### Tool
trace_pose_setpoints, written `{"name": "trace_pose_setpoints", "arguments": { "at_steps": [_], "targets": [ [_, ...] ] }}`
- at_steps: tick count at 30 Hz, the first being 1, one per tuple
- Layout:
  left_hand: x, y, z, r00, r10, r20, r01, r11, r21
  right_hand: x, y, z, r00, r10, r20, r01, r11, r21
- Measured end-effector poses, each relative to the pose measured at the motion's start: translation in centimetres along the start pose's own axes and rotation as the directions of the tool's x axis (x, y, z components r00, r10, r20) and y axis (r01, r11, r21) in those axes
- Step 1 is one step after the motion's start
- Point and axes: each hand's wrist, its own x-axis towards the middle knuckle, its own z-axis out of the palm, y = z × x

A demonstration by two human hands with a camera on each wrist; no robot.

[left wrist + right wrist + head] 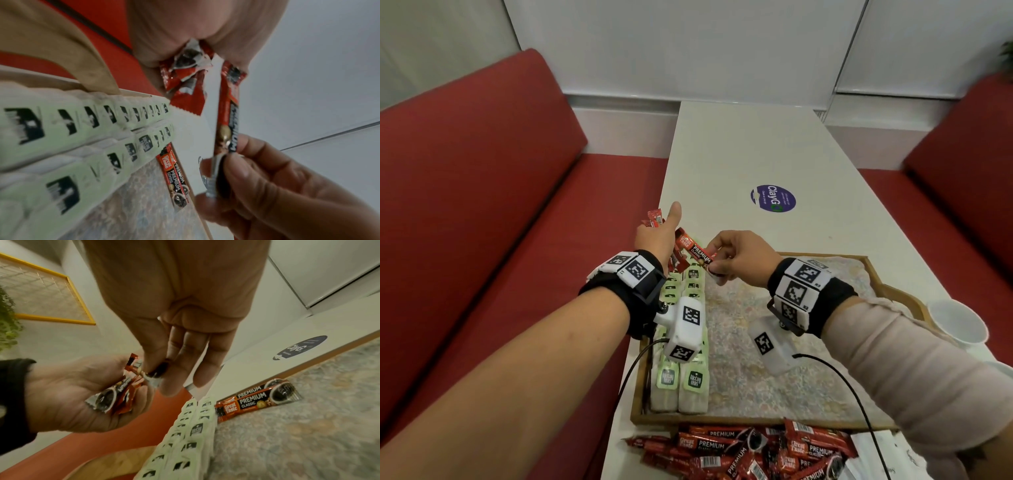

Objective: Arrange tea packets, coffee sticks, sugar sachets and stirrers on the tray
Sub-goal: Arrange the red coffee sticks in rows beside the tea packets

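My left hand grips a bundle of red coffee sticks above the tray's far left corner, thumb pointing up. My right hand pinches the near end of one coffee stick between thumb and fingertips. That stick's far end still lies against my left hand's fingers. The wooden tray has a floral liner. Two rows of green tea packets run along its left side. Two coffee sticks lie on the liner by the far rim, beside the tea rows.
A loose pile of coffee sticks lies on the white table in front of the tray. A white paper cup stands to the tray's right. Red bench seats flank the table. A round purple sticker marks the far tabletop.
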Motion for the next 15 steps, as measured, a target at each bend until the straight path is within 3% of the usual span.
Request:
{"name": "trace_pose_setpoints", "arguments": {
  "at_steps": [4,8,15],
  "targets": [
    [-0.4,0.5,-0.1,1.0,0.021,0.003,-0.021,1.0,-0.011,0.4,1.1,-1.5,0.987,0.031,-0.159,-0.033,0.999,-0.015],
    [0.5,0.1,0.1,1.0,0.0,0.01,0.0,1.0,-0.017,1.2,3.0,-2.9,0.952,0.103,-0.288,-0.148,0.979,-0.142],
    [1.0,0.0,0.2,0.995,-0.019,0.099,0.021,1.0,-0.021,2.1,5.1,-3.2,0.927,0.205,-0.315,-0.313,0.885,-0.345]
  ]
}}
